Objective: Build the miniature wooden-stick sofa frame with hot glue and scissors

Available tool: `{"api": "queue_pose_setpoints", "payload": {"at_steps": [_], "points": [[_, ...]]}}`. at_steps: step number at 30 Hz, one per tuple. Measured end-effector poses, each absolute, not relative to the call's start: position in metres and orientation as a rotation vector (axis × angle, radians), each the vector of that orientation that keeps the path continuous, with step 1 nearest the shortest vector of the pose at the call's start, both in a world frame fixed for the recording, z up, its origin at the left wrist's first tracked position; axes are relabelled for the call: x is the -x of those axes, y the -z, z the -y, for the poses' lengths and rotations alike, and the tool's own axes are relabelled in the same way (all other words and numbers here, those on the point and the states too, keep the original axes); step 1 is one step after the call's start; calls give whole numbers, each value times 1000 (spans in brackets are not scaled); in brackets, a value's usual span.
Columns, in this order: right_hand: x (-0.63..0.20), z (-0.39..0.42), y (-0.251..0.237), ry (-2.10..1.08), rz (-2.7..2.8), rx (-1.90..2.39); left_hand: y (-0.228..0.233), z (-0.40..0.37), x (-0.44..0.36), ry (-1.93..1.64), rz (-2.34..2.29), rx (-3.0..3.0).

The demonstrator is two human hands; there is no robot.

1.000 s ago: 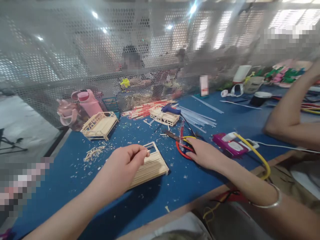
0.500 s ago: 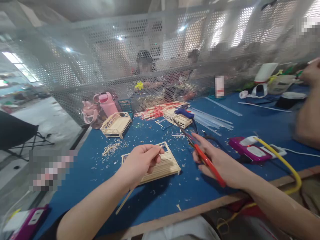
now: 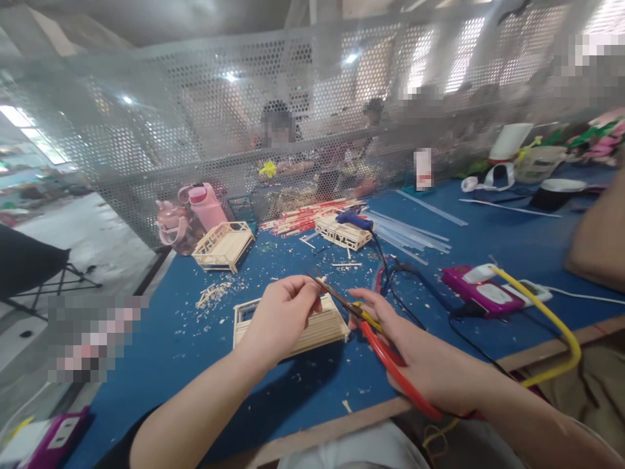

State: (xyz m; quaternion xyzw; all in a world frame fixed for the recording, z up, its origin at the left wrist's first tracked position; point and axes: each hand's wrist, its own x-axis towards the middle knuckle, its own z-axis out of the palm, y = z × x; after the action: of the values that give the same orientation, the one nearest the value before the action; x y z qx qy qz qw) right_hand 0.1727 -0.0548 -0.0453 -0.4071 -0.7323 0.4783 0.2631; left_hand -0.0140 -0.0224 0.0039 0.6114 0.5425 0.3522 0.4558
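My left hand (image 3: 288,312) is pinched closed on a thin wooden stick, its length mostly hidden by the hand and forearm. Below and behind that hand is a small bed-shaped frame of pale sticks (image 3: 319,331), with slats across it and a low rail. My right hand (image 3: 405,345) grips a pair of scissors (image 3: 378,345) with red and yellow handles. Their dark blades reach left to the left fingertips; whether they touch the stick I cannot tell.
Two similar stick models (image 3: 225,246) stand behind; a blue glue gun (image 3: 355,219) rests on the right one. Offcuts (image 3: 213,294), red-and-white sticks (image 3: 303,218) and clear glue sticks (image 3: 407,231) lie about. A purple power strip (image 3: 481,290) with cables is right. Another person's arm (image 3: 598,228) is at far right.
My right hand has brought the scissors left and down, so the blades now reach my left fingertips. The stick end that stuck out below my left hand no longer shows.
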Motion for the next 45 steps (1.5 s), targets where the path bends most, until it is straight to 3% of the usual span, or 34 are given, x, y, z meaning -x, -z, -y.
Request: {"api": "queue_pose_setpoints", "payload": {"at_steps": [7,17,27,33,40,45], "points": [[-170,53,51,-1296,1873,1099,-7,26,12,-851,-1436,-1649],[-165,49,60,-778,1938,1375,-5,40,11,-857,-1477,-2099],[-152,61,58,-1180,1819,1297,18,43,7,-1052,-1516,-2349],[-155,56,61,-1120,1859,1222,10,46,7,-854,-1516,-2180],[-153,68,54,-1162,1819,1376,16,47,12,-1042,-1467,-2493],[-159,60,60,-1058,1918,1183,4,49,10,-826,-1420,-2225]]}}
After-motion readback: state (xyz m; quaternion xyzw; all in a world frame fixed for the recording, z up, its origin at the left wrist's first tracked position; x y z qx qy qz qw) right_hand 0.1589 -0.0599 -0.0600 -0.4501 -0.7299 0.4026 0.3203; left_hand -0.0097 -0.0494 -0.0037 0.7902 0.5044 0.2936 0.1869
